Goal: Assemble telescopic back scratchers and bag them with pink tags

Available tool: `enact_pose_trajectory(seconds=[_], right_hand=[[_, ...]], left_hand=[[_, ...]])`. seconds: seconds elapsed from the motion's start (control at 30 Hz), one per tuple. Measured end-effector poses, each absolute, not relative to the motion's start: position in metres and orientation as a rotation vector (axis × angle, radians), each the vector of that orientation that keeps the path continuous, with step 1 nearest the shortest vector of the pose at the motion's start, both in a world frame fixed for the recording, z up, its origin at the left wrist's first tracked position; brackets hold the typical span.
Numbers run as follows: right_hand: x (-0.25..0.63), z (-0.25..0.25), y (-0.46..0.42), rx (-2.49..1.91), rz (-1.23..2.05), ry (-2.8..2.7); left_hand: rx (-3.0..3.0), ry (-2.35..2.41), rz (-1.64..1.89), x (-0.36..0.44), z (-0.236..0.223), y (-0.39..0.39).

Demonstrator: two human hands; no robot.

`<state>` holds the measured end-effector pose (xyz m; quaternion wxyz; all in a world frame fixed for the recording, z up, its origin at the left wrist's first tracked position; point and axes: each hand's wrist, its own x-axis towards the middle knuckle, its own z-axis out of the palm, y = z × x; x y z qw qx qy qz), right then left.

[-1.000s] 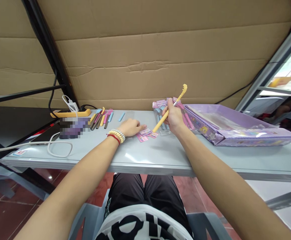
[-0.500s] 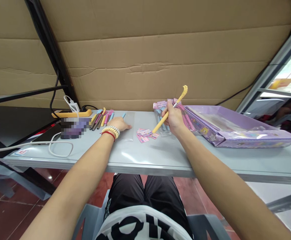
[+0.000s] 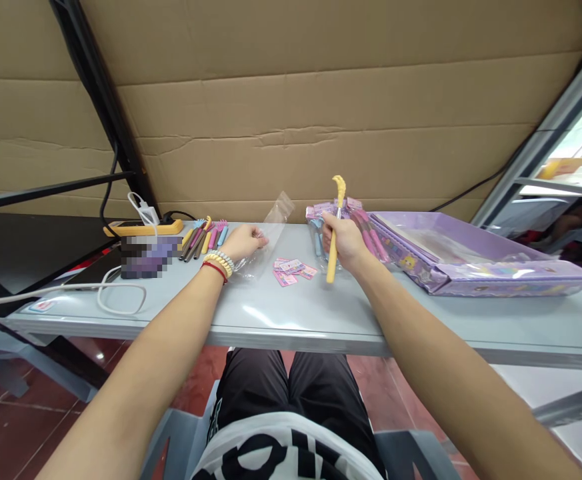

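My right hand (image 3: 341, 241) is closed round a yellow pen (image 3: 333, 261) and holds it almost upright above the grey table (image 3: 321, 313). My left hand (image 3: 243, 241), with bead bracelets on its wrist, pinches a clear plastic sleeve (image 3: 269, 227) and lifts its far end off the table. A few small pink labels (image 3: 291, 270) lie between the two hands. Just behind my right hand lies a pile of packed pens (image 3: 321, 213).
Several loose coloured pens (image 3: 203, 238) lie left of my left hand, beside a yellow power strip (image 3: 143, 227) with a white charger and cable (image 3: 121, 293). A flat purple box (image 3: 471, 257) sits at the right. A cardboard wall (image 3: 295, 100) stands behind the table.
My left hand moved left from the pink labels, took the clear sleeve and raised it. My right hand turned the yellow pen from slanted to nearly upright.
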<state>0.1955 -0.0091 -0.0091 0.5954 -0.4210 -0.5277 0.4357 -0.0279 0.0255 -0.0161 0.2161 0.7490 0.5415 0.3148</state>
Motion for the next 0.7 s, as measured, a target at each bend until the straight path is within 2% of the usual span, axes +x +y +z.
enact_pose_trajectory(seconds=[0.13, 0.33, 0.5, 0.7], right_hand=[[0.193, -0.008, -0.011, -1.08, 1.155, -1.165], [0.196, -0.01, -0.009, -1.084, 1.09, -1.16], [0.195, -0.007, -0.012, -1.038, 1.078, -1.128], [0.192, -0.004, -0.014, -1.034, 1.072, -1.086]], left_hand=[[1.98, 1.116, 0.944, -0.026, -0.014, 0.022], [1.963, 0.987, 0.818, -0.026, -0.013, 0.018], [2.091, 1.429, 0.741, -0.03, -0.016, 0.026], [2.273, 2.056, 0.462, -0.038, -0.024, 0.036]])
